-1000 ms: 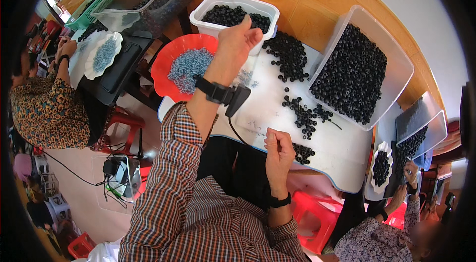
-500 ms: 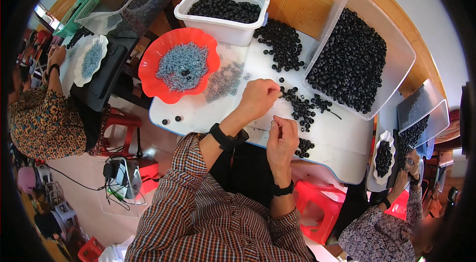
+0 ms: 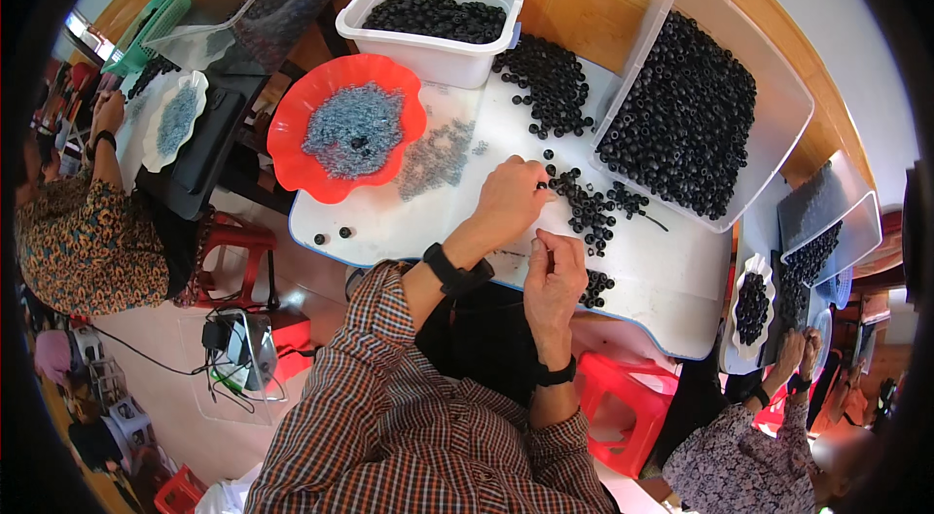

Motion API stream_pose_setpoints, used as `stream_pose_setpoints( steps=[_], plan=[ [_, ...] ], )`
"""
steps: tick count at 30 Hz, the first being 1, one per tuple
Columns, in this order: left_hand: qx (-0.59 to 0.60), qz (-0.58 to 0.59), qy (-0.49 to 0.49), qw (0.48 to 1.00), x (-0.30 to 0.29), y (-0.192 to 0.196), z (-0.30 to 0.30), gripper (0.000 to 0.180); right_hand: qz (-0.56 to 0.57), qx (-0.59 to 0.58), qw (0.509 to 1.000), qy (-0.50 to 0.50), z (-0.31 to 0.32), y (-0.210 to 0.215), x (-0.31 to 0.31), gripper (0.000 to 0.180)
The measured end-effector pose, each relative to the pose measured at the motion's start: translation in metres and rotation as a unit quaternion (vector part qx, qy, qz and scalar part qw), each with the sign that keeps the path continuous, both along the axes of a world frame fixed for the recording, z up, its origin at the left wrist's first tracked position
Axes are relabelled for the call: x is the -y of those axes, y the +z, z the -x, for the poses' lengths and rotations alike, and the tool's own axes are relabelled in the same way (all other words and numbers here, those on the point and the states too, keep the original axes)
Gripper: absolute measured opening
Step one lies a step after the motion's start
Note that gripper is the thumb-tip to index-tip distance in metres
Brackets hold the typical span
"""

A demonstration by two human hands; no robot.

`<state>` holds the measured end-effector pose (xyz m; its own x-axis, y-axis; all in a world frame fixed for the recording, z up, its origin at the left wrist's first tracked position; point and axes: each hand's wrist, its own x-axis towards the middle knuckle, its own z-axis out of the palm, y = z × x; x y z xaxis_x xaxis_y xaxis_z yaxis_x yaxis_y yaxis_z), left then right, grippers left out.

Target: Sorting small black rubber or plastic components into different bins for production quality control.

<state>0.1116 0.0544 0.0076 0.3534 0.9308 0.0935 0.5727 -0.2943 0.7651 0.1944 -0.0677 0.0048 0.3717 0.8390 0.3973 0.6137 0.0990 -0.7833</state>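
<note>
In the head view no package, label or sign could be made out. A white tub (image 3: 428, 33) stood at the upper middle of the frame, filled with black beads. To its right, a long clear tray (image 3: 778, 76) ran toward the upper right, also heaped with black beads. Left of centre sat a red scalloped bowl (image 3: 292, 140) holding small grey-blue rings and a few black beads; more grey rings (image 3: 433, 154) lay scattered on the white board (image 3: 409, 222) just right of the bowl. A loose pile of black beads (image 3: 589, 208) lay at the centre of the board, between the tub and the hands, and another loose heap (image 3: 550, 86) lay near the tub. The left hand (image 3: 508, 203) rested at the centre of the frame, its fingers curled together with the tips pinching at a bead on the left edge of that pile. The right hand (image 3: 553, 271) sat just below it, its thumb and forefinger pressed together on something too small to tell. At the far left another person's hand (image 3: 107, 115) lay beside a white dish (image 3: 175, 120) of grey rings, and at the lower right a second white dish (image 3: 751, 305) held black beads.
</note>
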Motion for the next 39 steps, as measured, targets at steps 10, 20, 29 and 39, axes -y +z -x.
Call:
stream_pose_setpoints(
  steps=[10,20,29,39],
  plan=[
    [0.509,0.280,0.037,0.813,0.038,0.006,0.063,0.026,0.026,0.042,0.999,0.003,0.000,0.002,-0.011,0.011],
    [0.637,0.378,0.031,0.671,0.071,-0.008,0.076,0.026,0.092,0.170,0.978,-0.075,-0.002,-0.009,-0.037,0.017],
    [0.642,0.394,0.005,0.658,0.077,-0.013,0.078,0.025,0.077,0.213,0.971,-0.079,-0.001,-0.015,-0.040,0.009],
    [0.647,0.391,0.011,0.654,0.081,-0.008,0.078,0.024,0.080,-0.164,0.982,0.057,0.017,0.016,-0.009,0.008]
  ],
)
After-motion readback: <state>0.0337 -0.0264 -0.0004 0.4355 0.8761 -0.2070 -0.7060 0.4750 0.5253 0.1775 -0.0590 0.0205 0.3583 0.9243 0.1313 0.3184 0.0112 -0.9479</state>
